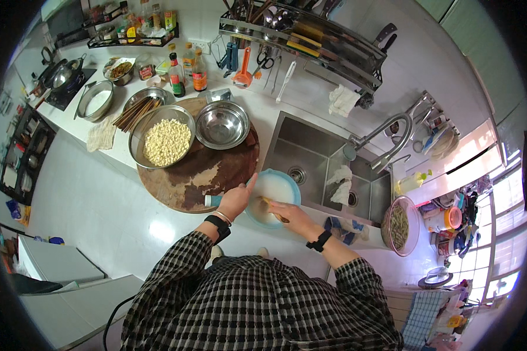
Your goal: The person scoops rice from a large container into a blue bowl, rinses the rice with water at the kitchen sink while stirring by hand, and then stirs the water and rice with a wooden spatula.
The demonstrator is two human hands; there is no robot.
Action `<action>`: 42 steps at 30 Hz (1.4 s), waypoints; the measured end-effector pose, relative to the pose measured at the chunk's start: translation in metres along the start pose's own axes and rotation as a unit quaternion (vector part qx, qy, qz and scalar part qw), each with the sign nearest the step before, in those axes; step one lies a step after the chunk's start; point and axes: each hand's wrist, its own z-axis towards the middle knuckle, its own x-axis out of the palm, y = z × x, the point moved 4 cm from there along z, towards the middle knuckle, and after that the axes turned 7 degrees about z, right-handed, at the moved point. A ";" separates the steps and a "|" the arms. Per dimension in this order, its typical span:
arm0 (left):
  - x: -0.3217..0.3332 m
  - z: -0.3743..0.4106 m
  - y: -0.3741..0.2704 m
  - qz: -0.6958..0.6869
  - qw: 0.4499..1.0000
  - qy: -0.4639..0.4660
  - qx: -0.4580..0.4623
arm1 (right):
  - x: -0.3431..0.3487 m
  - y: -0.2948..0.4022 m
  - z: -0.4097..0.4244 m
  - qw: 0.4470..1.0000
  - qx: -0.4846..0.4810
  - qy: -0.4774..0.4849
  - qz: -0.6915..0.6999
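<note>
A light-blue plastic dipper (296, 186) holds cloudy white liquid (270, 184) at the counter's front edge, just left of the sink. My left hand (236, 199) grips its handle, which sticks out on the left, with the index finger stretched along the rim. In my right hand (292, 215) is a wooden spoon (283, 218); its far end dips into the liquid and is partly hidden. A round wooden chopping board (180, 188) lies to the left. On it stand a steel bowl of pale yellow kernels or small pieces (167, 142) and another steel bowl (223, 125).
A double steel sink (285, 136) with a curved tap (397, 118) is at right, cloth (342, 184) over its divider. A bowl of green pieces (398, 226) stands beyond. Chopsticks (138, 113), sauce bottles (176, 77) and a white-filled pan (97, 102) sit back left.
</note>
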 end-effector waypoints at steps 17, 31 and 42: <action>0.003 0.000 -0.005 -0.010 1.000 -0.007 -0.011 | 0.028 -0.054 -0.034 0.715 0.215 -0.321 0.583; 0.002 0.000 -0.001 -0.032 0.999 -0.012 0.013 | -0.052 -0.007 0.004 0.998 -0.039 -0.038 -0.043; 0.009 0.002 -0.002 -0.037 0.999 0.001 -0.015 | -0.008 -0.068 -0.050 0.810 0.271 -0.235 0.463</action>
